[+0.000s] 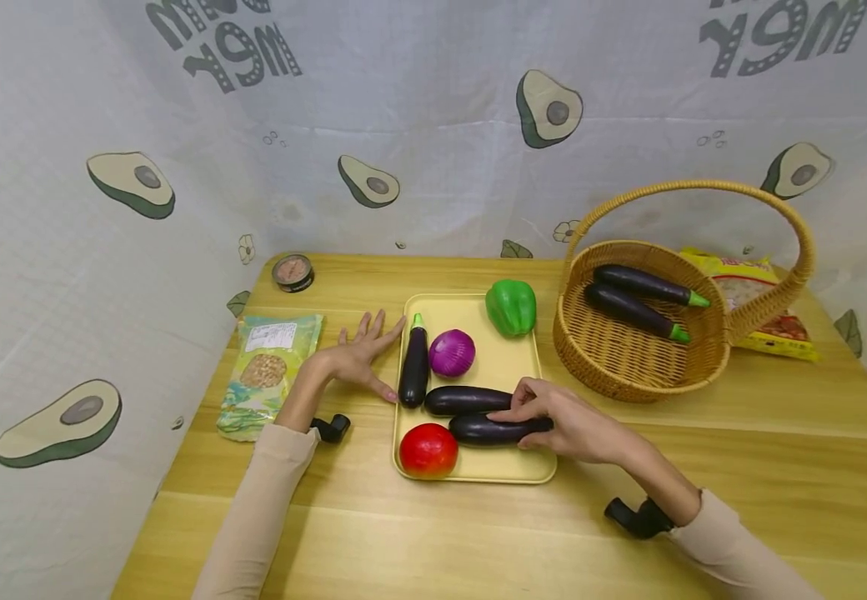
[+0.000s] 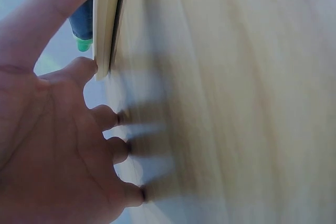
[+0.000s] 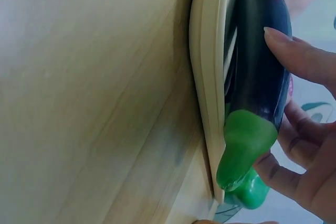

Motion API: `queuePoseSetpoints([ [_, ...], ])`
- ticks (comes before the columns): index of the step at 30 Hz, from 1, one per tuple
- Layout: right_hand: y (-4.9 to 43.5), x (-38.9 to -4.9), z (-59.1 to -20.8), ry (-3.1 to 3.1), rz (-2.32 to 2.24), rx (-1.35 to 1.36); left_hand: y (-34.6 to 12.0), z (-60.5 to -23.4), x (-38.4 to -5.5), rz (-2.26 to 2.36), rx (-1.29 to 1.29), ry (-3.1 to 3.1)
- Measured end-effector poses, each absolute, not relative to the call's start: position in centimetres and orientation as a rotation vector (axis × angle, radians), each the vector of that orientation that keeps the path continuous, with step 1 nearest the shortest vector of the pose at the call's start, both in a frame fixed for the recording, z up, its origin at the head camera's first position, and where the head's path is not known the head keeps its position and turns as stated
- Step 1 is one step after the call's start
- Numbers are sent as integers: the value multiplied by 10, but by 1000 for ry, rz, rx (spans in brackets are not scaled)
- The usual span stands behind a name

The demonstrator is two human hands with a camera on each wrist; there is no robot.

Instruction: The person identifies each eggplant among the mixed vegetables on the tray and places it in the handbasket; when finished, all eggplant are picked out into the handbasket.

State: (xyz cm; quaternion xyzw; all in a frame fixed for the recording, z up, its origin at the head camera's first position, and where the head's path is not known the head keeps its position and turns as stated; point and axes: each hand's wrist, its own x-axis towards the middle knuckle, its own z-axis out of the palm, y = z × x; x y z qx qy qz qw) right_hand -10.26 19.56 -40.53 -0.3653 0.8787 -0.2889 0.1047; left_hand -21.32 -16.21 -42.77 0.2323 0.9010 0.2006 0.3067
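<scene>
Between its thumb and fingers, my right hand (image 1: 564,421) grips a dark eggplant (image 1: 474,429) over the near part of the yellow tray (image 1: 489,468). Its green stem end points down in the right wrist view, past the fingers (image 3: 286,179). My left hand (image 1: 354,360) is spread wide at the tray's left rim, thumb and index fingertip right at the edge. Just inside that rim lies an upright-pointing eggplant (image 1: 414,367). Another eggplant (image 1: 463,401) lies crosswise behind the gripped one. Also on the tray are a purple onion (image 1: 452,353), a green bell pepper (image 1: 511,308) and a red tomato-like fruit (image 1: 428,451).
A wicker basket (image 1: 639,390) with a tall handle stands right of the tray, holding two eggplants (image 1: 639,304). Behind it lies a yellow packet (image 1: 774,343). On the left are a green bag (image 1: 253,408) and a small round tin (image 1: 293,273). A patterned curtain (image 1: 448,125) hangs behind the table.
</scene>
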Motion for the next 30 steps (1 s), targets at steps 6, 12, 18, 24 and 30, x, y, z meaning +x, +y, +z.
queuePoseSetpoints([
  [6, 195, -101, -408, 2567, -884, -1068, -163, -430, -212, 532, 610, 2374],
  [12, 199, -101, -405, 2539, -908, -1082, -163, -430, -212, 546, 613, 2378],
  [18, 207, -104, -392, 2534, -896, -1136, -162, -428, -212, 552, 613, 2385],
  [24, 221, -107, -372, 2611, -833, -1155, -163, -427, -213, 556, 615, 2387],
  [30, 237, -109, -355, 2697, -830, -1173, -163, -426, -212, 560, 615, 2387],
])
